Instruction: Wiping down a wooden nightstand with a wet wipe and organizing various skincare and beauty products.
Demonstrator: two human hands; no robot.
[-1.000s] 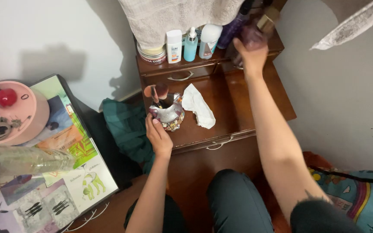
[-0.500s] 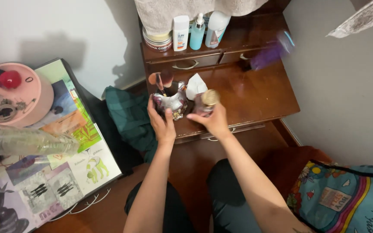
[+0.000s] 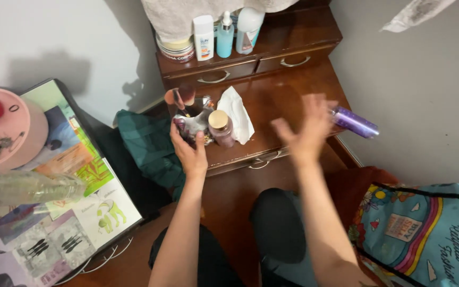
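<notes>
While left hand point(image 3: 188, 153) cups the brush holder point(image 3: 193, 123), right hand point(image 3: 308, 129) hovers spread.

- A row of toiletries lines the upper shelf of a dark wooden dresser point(image 3: 298, 85): a white tube point(image 3: 204, 37), a blue pump bottle point(image 3: 224, 36), a white roll-on point(image 3: 248, 24) and a round jar point(image 3: 176, 50).
- A beige towel point(image 3: 179, 16) hangs above them.
- Green cloth point(image 3: 144, 146) lies crumpled on the floor beside the dresser.
- A pink round tray point(image 3: 14, 141) rests on a collage-covered board point(image 3: 81, 180).
- A colourful printed bag point(image 3: 426, 228) lies at the lower right.
</notes>
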